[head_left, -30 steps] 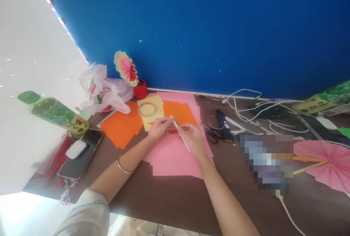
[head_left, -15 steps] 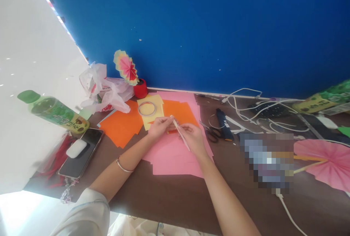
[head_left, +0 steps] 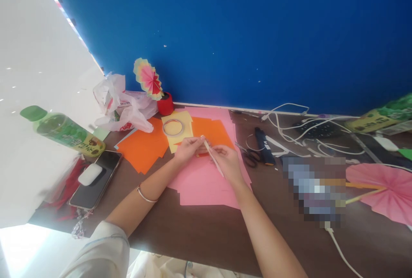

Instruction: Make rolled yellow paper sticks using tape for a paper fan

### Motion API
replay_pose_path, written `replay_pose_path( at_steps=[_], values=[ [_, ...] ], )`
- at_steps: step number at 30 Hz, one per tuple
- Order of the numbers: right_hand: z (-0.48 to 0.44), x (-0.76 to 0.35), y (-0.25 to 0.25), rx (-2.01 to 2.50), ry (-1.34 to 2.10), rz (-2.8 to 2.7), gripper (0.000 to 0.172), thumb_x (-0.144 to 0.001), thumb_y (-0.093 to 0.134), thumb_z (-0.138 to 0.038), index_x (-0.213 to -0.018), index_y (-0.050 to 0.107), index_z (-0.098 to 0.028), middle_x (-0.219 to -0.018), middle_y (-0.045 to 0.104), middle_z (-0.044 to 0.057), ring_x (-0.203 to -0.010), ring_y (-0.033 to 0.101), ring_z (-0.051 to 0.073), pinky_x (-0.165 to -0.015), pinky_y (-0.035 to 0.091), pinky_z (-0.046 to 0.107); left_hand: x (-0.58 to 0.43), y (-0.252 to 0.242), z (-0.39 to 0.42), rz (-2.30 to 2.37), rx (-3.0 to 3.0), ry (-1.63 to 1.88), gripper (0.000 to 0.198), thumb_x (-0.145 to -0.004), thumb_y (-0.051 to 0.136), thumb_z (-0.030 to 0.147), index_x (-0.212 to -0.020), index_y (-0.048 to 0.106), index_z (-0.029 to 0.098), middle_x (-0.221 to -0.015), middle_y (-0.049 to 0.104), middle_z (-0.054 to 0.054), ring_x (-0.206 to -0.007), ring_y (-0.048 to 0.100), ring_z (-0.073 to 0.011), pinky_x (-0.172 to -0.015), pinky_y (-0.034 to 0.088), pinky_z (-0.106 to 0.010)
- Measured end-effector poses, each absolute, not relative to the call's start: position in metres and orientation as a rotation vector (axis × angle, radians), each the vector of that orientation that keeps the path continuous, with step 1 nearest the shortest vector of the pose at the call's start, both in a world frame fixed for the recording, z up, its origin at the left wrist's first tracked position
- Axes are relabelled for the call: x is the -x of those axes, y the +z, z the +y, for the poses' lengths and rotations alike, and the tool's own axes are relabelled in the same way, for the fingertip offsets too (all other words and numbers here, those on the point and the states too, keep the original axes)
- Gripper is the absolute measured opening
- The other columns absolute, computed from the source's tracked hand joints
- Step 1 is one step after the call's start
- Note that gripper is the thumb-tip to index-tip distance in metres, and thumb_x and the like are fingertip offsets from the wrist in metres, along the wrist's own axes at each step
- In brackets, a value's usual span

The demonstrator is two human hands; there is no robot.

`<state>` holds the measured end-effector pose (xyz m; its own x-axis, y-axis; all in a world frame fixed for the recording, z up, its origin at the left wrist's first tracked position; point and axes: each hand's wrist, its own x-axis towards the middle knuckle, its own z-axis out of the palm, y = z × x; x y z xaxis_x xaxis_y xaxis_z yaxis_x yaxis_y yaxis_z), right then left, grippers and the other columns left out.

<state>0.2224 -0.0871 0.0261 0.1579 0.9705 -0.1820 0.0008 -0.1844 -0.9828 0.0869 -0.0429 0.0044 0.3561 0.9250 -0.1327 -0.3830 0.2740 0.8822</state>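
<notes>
Possibly the pale strip point(head_left: 216, 164), held over the pink paper point(head_left: 206, 190) w/ L hand point(head_left: 187, 149) pinching its far end & R hand point(head_left: 228, 161) fingers closed abt its middle, slips or bends askew if either grip loosens or they pull unevenly.

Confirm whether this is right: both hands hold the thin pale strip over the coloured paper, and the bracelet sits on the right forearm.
Wrong forearm: the head view shows the bracelet on the left one. The left hand and right hand do hold the thin pale strip over the coloured paper.
</notes>
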Motion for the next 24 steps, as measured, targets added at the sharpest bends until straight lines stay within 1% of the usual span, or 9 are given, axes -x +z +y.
replay_pose_path(
  at_steps=[13,19,22,24],
  values=[
    [-0.084,-0.225,0.017,1.402,1.19,-1.019,0.034,-0.062,0.073,-0.045,-0.074,0.061,-0.015,-0.065,0.063,0.002,-0.049,0.06,0.013,-0.046,0.052,0.025,-0.087,0.003,-0.042,0.751,-0.84,1.002,0.041,-0.07,0.067,0.049,-0.083,0.068,0.01,-0.084,0.071,-0.012,-0.082,0.068,-0.0237,-0.085,0.05,-0.042],
    [-0.085,-0.224,0.018,1.384,1.154,-1.029,0.034,-0.062,0.074,-0.045,-0.073,0.061,-0.016,-0.064,0.064,0.002,-0.049,0.06,0.014,-0.045,0.05,0.025,-0.088,0.003,-0.042,0.76,-0.854,1.012,0.043,-0.071,0.064,0.051,-0.085,0.067,0.011,-0.086,0.071,-0.012,-0.084,0.067,-0.0228,-0.082,0.05,-0.039],
    [-0.084,-0.223,0.016,1.344,1.132,-1.033,0.033,-0.062,0.074,-0.044,-0.073,0.061,-0.016,-0.064,0.064,0.003,-0.05,0.06,0.014,-0.047,0.05,0.026,-0.088,0.006,-0.044,0.819,-0.915,0.951,0.047,-0.074,0.059,0.055,-0.087,0.069,0.01,-0.082,0.071,-0.011,-0.082,0.067,-0.0223,-0.078,0.051,-0.036],
    [-0.083,-0.223,0.015,1.314,1.123,-1.02,0.032,-0.062,0.074,-0.043,-0.073,0.061,-0.016,-0.065,0.065,0.003,-0.05,0.06,0.015,-0.048,0.05,0.027,-0.087,0.009,-0.046,0.856,-1.006,0.896,0.045,-0.074,0.06,0.053,-0.085,0.07,0.01,-0.079,0.071,-0.01,-0.08,0.066,-0.0215,-0.076,0.051,-0.034]
  ],
)
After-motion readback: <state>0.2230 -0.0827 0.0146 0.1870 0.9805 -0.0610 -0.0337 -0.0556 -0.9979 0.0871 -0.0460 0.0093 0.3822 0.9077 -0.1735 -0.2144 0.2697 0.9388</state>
